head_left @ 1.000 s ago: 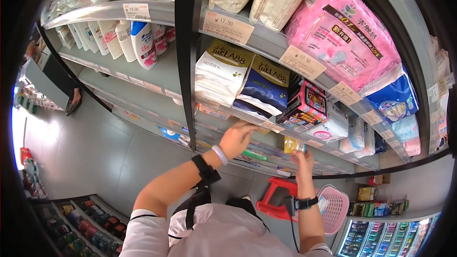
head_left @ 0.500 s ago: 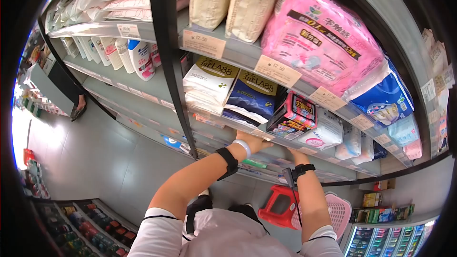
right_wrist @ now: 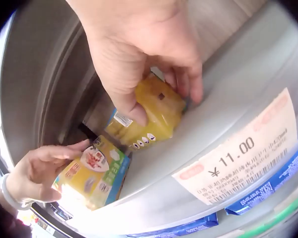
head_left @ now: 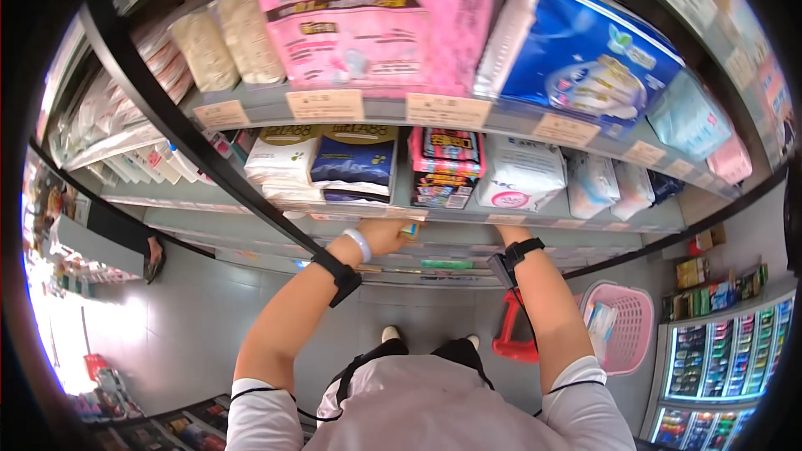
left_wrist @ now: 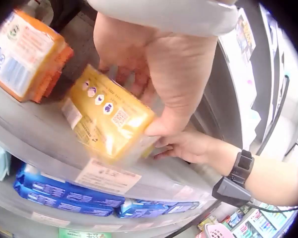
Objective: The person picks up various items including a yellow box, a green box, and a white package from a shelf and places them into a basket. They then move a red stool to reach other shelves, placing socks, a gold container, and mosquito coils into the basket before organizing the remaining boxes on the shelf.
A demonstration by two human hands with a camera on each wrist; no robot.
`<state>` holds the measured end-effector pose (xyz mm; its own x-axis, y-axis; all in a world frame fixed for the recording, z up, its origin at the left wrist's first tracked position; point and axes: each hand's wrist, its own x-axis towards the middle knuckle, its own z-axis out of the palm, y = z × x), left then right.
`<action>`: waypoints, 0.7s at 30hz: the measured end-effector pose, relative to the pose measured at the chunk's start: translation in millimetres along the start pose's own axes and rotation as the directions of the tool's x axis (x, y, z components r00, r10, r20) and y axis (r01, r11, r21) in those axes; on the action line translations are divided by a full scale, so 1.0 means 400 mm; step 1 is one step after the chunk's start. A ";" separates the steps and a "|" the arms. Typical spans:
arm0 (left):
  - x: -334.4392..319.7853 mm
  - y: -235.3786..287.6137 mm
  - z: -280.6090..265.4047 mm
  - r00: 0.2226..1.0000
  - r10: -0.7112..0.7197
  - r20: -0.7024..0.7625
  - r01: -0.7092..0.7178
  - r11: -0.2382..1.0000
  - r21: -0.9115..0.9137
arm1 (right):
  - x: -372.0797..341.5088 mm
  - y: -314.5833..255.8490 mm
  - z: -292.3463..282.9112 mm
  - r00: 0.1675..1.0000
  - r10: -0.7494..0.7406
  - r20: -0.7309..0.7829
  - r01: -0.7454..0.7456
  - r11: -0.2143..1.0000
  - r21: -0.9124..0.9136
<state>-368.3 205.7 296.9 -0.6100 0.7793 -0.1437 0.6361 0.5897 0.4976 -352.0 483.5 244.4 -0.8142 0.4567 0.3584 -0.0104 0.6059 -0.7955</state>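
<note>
Left hand [head_left: 380,235], white bracelet [head_left: 357,245] at the wrist: grip closed on blue-edged yellow pack [right_wrist: 97,173], thumb on one side, fingers on the other. Pack is at the shelf [right_wrist: 223,114] edge; landmark for the rest.

Right hand [right_wrist: 139,44]: grip around second yellow pack [right_wrist: 156,109], just beside the landmark pack, farther in on the same shelf. Head view hides most of its fingers under the shelf above.

11.00 price tag [right_wrist: 238,148]: right of landmark pack, on the shelf front. Blue packs [left_wrist: 64,191]: one shelf below it. Orange pack [left_wrist: 27,57]: same shelf, left of it in left wrist view. Large pink pack [head_left: 376,25]: well above it.
</note>
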 end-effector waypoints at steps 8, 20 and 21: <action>0.009 0.050 0.041 0.924 -0.226 -0.307 0.239 0.971 0.005 | -0.082 -0.007 -0.050 0.994 -0.105 -0.021 0.100 0.981 -0.163; 0.058 -0.053 0.034 0.968 -0.245 0.055 0.251 0.953 -0.172 | -0.119 -0.023 -0.070 0.957 -0.286 0.049 0.279 0.862 -0.423; 0.059 -0.058 0.034 0.984 -0.173 0.034 0.176 0.952 -0.249 | -0.129 -0.022 -0.075 0.951 -0.303 0.065 0.300 0.844 -0.444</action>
<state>-391.0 213.5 270.4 -0.6942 0.6725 -0.2564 0.3809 0.6456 0.6619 -292.6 474.2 247.8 -0.8088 0.2082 0.5500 0.0052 0.9377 -0.3473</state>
